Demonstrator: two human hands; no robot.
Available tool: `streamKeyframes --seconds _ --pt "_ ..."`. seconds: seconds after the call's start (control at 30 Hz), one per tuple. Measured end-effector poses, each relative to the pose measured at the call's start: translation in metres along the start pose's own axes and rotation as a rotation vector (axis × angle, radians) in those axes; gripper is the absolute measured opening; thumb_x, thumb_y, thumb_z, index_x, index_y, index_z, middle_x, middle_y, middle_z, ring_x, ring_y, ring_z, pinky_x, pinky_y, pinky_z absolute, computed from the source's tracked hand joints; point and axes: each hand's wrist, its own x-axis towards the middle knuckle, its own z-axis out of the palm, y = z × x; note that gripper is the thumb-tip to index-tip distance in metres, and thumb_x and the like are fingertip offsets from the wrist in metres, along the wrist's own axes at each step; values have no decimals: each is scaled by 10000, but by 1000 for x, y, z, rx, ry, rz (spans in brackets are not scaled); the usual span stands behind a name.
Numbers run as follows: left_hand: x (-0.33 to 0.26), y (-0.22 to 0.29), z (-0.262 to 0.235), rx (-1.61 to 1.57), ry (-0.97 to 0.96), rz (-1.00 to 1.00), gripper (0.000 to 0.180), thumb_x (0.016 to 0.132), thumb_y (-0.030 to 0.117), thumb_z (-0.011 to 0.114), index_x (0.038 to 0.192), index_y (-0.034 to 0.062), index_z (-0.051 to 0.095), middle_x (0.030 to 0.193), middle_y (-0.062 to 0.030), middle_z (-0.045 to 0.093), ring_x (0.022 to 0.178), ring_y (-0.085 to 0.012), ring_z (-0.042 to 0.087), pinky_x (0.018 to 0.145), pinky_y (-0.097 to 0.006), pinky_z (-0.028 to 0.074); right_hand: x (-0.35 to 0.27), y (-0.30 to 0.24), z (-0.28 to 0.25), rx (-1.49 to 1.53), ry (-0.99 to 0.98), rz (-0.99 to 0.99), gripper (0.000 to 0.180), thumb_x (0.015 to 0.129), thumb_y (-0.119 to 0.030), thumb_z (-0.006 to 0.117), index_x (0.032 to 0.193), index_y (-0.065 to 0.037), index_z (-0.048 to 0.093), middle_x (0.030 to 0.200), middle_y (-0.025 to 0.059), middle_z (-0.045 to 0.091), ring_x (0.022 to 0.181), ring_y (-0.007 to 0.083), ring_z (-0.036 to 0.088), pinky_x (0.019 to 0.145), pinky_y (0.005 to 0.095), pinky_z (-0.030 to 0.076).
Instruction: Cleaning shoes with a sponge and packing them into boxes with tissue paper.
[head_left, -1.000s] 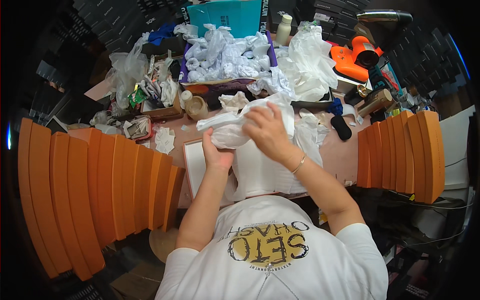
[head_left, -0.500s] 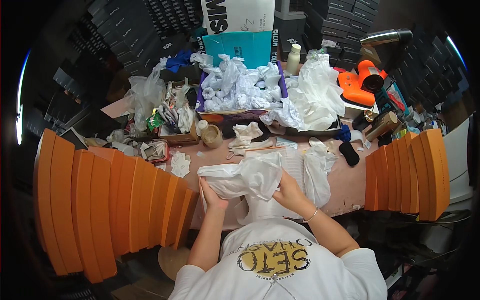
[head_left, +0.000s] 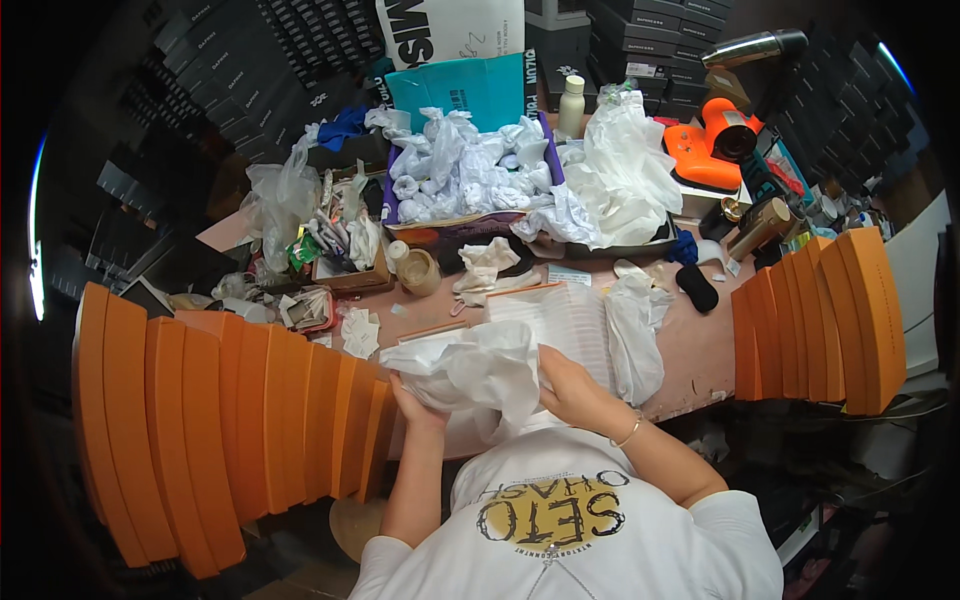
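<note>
Hands work on white tissue paper at the near counter edge: left hand grips its underside, right hand presses it with closed fingers. Wrapping seems underway; next it probably needs folding tight.
</note>
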Motion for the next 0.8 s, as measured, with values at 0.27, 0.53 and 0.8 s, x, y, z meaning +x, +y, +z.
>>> streamKeyframes --seconds 0.27,0.53,0.8 --pt "14 3 -36 -8 -118 -110 589 939 576 304 1292 152 511 1283 -73 557 1190 -303 520 1013 -476 417 -24 57 -5 433 144 536 198 897 -64 580 1066 38 596 1004 86 637 739 141 596 688 270 510" --pt "5 0 -19 112 -353 37 572 959 541 308 1316 125 473 1310 -79 527 1181 -277 525 997 -437 432 -5 -15 -13 694 -193 394 364 874 -48 620 1224 7 539 1115 101 623 989 165 618 821 281 516" --pt "36 77 0 30 79 411 343 978 401 406 1069 92 523 934 -36 580 900 -197 583 834 -396 497 -36 56 -33 902 -40 697 450 877 -63 625 1300 7 490 1153 55 598 1013 131 593 874 282 509"
